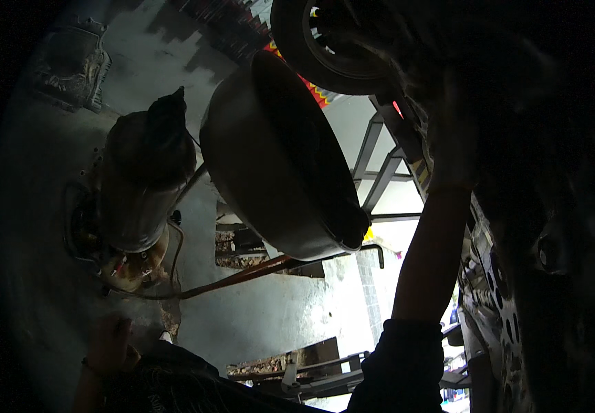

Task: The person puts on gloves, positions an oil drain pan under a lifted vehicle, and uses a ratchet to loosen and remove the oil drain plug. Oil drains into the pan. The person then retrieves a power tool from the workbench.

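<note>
Reaches with the right hand [452, 155] to a dark, shadowed, uneven metal vehicle underside [549, 255], holds the left hand [109, 342] low, cannot tell whether either's fingers grip.

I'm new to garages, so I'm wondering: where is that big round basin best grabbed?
Probably by its near rim, from the person's side: the basin looks tilted, mouth rightward, exposing that edge, while its broad rounded outside offers little grip.
</note>
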### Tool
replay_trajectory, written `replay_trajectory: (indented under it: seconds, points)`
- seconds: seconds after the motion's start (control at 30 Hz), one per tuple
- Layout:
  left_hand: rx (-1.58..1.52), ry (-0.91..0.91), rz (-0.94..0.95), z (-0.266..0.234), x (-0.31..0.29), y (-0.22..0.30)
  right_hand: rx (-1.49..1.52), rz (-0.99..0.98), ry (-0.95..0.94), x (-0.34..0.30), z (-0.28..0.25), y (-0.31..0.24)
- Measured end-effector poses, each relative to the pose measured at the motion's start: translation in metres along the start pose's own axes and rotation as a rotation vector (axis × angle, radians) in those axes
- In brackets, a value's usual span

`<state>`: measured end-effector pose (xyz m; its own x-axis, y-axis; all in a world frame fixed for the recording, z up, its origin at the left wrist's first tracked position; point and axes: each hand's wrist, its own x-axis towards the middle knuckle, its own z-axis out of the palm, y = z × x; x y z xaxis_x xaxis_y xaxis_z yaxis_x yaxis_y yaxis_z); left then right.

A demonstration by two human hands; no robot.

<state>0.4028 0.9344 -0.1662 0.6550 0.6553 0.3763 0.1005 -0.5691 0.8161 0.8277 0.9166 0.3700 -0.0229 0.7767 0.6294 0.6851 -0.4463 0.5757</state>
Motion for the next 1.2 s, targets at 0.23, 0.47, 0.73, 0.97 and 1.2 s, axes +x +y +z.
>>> replay_trajectory:
  seconds: [0.23,0.47,0.73,0.97,1.2]
  points:
    - [0.008,0.270,0.045,0.029,0.008,0.023,-0.065,-0.234,0.216,0.023,0.027,0.024]
    - [-0.414,-0.004,-0.406,0.028,0.001,0.028,0.230,-0.051,0.440,0.028,0.049,0.005]
    - [-0.247,0.050,-0.345,0.015,0.004,0.042,0.027,-0.015,0.140,0.024,0.029,-0.017]
    - [-0.374,0.015,-0.388,0.005,0.004,0.053,0.403,0.138,0.090,0.019,0.005,-0.041]
    - [-0.276,0.054,-0.388,0.004,0.001,0.051,1.175,0.070,0.235,0.026,0.033,-0.028]
